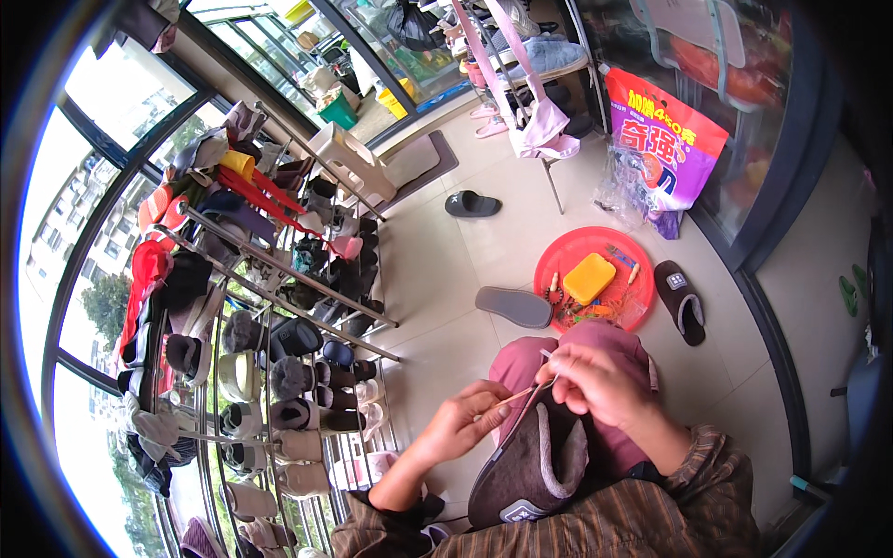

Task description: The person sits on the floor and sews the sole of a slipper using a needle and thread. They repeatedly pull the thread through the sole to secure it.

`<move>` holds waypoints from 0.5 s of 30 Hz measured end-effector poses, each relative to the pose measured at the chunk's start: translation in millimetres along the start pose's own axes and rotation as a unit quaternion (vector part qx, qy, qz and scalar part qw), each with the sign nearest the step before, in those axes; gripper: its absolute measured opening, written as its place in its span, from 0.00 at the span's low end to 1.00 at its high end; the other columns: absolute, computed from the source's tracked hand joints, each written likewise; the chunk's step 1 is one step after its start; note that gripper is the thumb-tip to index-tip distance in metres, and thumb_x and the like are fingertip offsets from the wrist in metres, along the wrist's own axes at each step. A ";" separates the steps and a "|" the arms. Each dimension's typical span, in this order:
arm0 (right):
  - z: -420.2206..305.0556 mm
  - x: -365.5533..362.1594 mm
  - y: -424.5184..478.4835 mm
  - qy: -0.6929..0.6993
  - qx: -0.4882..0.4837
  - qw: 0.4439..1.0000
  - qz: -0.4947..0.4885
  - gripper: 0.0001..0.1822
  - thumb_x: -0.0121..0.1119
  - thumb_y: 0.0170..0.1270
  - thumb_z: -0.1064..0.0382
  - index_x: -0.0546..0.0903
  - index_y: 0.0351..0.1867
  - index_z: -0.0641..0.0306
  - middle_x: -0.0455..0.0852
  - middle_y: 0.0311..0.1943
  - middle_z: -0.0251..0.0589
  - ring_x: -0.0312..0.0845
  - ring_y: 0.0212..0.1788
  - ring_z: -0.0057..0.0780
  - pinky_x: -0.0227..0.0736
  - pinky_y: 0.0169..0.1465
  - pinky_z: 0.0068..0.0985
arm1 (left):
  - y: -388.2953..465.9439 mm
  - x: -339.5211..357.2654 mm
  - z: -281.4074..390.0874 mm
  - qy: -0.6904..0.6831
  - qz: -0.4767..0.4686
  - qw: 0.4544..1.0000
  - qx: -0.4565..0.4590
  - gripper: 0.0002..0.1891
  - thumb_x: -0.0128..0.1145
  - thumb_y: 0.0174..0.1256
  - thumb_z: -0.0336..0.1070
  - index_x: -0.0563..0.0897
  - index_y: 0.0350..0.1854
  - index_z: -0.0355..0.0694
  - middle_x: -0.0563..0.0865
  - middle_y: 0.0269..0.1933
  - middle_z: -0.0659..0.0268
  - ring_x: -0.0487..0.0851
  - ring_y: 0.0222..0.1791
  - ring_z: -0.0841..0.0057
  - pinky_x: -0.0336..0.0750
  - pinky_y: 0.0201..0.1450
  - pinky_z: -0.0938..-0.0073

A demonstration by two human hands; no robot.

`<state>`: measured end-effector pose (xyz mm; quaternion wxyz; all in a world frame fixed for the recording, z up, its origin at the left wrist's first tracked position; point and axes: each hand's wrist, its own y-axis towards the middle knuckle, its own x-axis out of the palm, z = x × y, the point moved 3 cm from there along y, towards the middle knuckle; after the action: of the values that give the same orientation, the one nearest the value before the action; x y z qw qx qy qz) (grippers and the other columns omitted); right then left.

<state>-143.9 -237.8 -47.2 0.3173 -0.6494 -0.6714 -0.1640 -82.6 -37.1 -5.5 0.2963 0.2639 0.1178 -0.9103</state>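
A dark brown slipper with grey fleece lining lies across my lap, its sole edge facing left. My left hand pinches a thin tan strand near the heel end of that slipper. Close by, my right hand has thumb and forefinger together on the strand's other end, and a short pale piece sticks out past its fingertips. Whether that piece is a tool or part of the strand cannot be made out. The fingers hide part of the slipper's heel edge.
Before my knees, a red round tray holds a yellow block, small tools and tangled thread. A grey sole and another brown slipper flank it. Metal shoe racks stand left. A detergent bag leans by the glass door.
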 end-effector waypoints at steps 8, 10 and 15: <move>-75.8 -99.9 -67.9 0.035 -0.157 0.964 0.211 0.08 0.54 0.71 0.58 0.75 0.34 0.58 0.74 0.20 0.31 0.64 0.14 0.16 0.53 0.13 0.14 | 16.4 -90.3 -52.6 0.276 -0.115 0.951 -0.074 0.10 0.61 0.62 0.40 0.86 0.35 0.37 0.85 0.39 0.56 0.84 0.36 0.59 0.78 0.40 0.63; -84.8 -110.6 -87.7 -0.002 -0.206 0.948 0.244 0.10 0.53 0.73 0.57 0.75 0.35 0.59 0.74 0.21 0.30 0.65 0.15 0.14 0.53 0.13 0.13 | 38.0 -105.5 -47.0 0.407 0.019 0.910 -0.078 0.10 0.60 0.62 0.40 0.87 0.34 0.40 0.84 0.37 0.54 0.84 0.37 0.55 0.78 0.41 0.61; -94.8 -119.9 -119.8 -0.060 -0.302 0.899 0.311 0.11 0.51 0.76 0.55 0.76 0.40 0.60 0.71 0.21 0.28 0.62 0.17 0.12 0.52 0.16 0.13 | 119.3 -71.9 35.9 0.308 0.233 0.920 0.061 0.08 0.62 0.63 0.36 0.86 0.34 0.35 0.86 0.34 0.52 0.87 0.32 0.58 0.79 0.36 0.65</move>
<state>-246.0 -402.1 -30.2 0.0995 -0.8983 -0.3712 -0.2130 23.7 -111.1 57.0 0.4324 0.5691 0.0830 -0.6944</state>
